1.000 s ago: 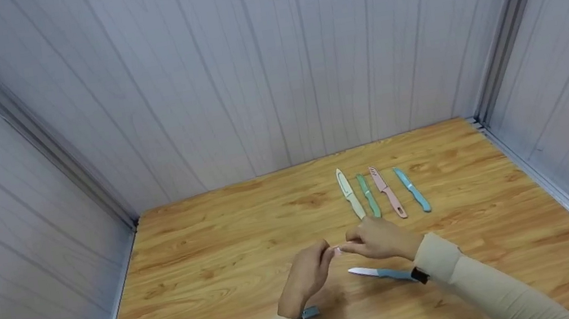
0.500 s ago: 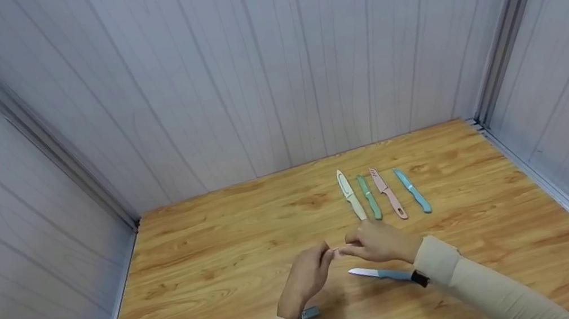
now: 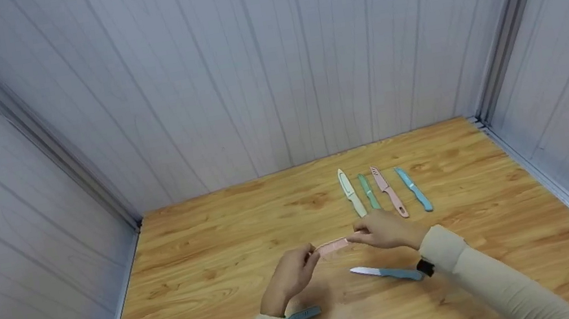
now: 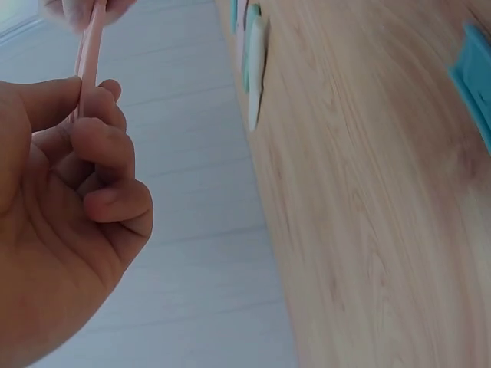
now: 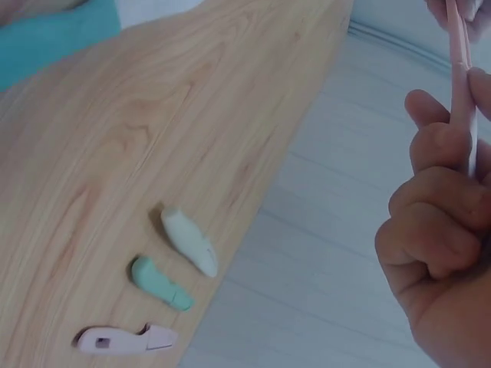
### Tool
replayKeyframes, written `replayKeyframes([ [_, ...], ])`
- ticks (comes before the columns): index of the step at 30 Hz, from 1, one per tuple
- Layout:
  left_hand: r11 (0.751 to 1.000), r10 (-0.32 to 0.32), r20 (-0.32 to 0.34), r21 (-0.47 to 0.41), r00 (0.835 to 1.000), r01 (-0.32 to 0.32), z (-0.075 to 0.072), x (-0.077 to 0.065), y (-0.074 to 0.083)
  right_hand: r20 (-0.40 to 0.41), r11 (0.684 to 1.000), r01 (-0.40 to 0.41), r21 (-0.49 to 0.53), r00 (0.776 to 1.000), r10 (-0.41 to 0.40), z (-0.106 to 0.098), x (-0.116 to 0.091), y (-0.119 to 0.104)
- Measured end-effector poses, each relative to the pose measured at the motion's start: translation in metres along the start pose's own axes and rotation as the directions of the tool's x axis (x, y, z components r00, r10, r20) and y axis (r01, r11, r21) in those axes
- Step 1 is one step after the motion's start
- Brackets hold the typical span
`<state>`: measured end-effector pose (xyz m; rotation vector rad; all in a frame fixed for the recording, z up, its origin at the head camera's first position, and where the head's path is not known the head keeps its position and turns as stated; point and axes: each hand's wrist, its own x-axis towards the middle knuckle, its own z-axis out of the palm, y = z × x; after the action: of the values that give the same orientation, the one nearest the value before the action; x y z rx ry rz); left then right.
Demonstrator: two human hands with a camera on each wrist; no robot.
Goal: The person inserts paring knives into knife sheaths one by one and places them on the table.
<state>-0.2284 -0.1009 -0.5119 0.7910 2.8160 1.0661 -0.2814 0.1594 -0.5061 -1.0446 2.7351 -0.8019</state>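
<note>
A slim pink knife (image 3: 332, 246) spans both hands above the table, a pink cover over its blade part. My left hand (image 3: 288, 273) pinches the covered end between thumb and fingers. At the other end my right hand (image 3: 384, 228) grips the handle, thumb along it and fingers curled, as the right wrist view shows; the fingers hide much of the handle. Below the right hand lies a blue knife (image 3: 401, 274) with its white blade bare. A separate blue knife sheath (image 3: 305, 314) rests by the left wrist.
Toward the back right of the wooden table (image 3: 213, 285), a white knife (image 3: 347, 186), a green knife (image 3: 366, 186), another pink knife (image 3: 389, 191) and another blue knife (image 3: 414, 189) lie in a row. Pale panelled walls (image 3: 280, 63) enclose the back and sides.
My left hand has moved left and slightly down, away from the right hand, which shifted a little right. More of the pink knife shows between them, and more of the blue sheath is uncovered.
</note>
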Motion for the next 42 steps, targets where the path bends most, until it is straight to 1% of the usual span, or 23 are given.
replayKeyframes([
  [4, 0.999, -0.032, 0.011, 0.004, 0.999, 0.032, -0.007, -0.007, -0.008, -0.036, 0.997, -0.076, 0.026, 0.996, 0.077, -0.005, -0.003, 0.012],
  [6, 0.999, -0.043, 0.038, 0.002, 0.998, 0.043, -0.007, -0.011, -0.013, -0.054, 0.994, -0.104, 0.044, 0.993, 0.106, -0.006, -0.004, 0.019],
  [8, 0.998, -0.066, 0.079, -0.003, 0.995, 0.066, -0.006, -0.017, -0.019, -0.07, 0.992, -0.119, 0.051, 0.99, 0.123, -0.007, -0.006, 0.026],
  [11, 0.995, -0.096, 0.151, 0.011, 0.984, 0.095, -0.001, -0.026, -0.028, -0.093, 0.988, -0.136, 0.066, 0.985, 0.142, -0.007, -0.01, 0.037],
  [15, 0.991, -0.136, 0.223, 0.044, 0.965, 0.129, 0.007, -0.04, -0.039, -0.11, 0.976, -0.204, 0.075, 0.971, 0.211, -0.008, -0.015, 0.052],
  [17, 0.989, -0.15, 0.244, 0.045, 0.958, 0.143, 0.011, -0.047, -0.043, -0.114, 0.966, -0.247, 0.079, 0.96, 0.255, -0.01, -0.017, 0.06],
  [19, 0.987, -0.161, 0.261, 0.037, 0.952, 0.157, 0.014, -0.053, -0.046, -0.123, 0.959, -0.272, 0.077, 0.952, 0.279, -0.013, -0.02, 0.068],
  [23, 0.985, -0.171, 0.289, 0.044, 0.942, 0.165, 0.02, -0.062, -0.046, -0.13, 0.942, -0.321, 0.101, 0.934, 0.332, -0.022, -0.024, 0.083],
  [27, 0.982, -0.187, 0.311, 0.082, 0.932, 0.169, 0.024, -0.065, -0.046, -0.135, 0.919, -0.377, 0.112, 0.911, 0.39, -0.031, -0.027, 0.098],
  [32, 0.985, -0.166, 0.313, 0.1, 0.935, 0.142, 0.025, -0.064, -0.047, -0.185, 0.9, -0.413, 0.137, 0.882, 0.433, -0.039, -0.029, 0.117],
  [35, 0.985, -0.152, 0.303, 0.126, 0.941, 0.118, 0.026, -0.064, -0.047, -0.22, 0.877, -0.441, 0.192, 0.851, 0.476, -0.039, -0.032, 0.128],
  [38, 0.982, -0.158, 0.298, 0.15, 0.941, 0.118, 0.028, -0.065, -0.049, -0.256, 0.856, -0.463, 0.231, 0.82, 0.513, -0.039, -0.036, 0.137],
  [42, 0.976, -0.178, 0.294, 0.172, 0.939, 0.131, 0.031, -0.064, -0.051, -0.296, 0.828, -0.515, 0.221, 0.774, 0.56, -0.039, -0.04, 0.148],
])
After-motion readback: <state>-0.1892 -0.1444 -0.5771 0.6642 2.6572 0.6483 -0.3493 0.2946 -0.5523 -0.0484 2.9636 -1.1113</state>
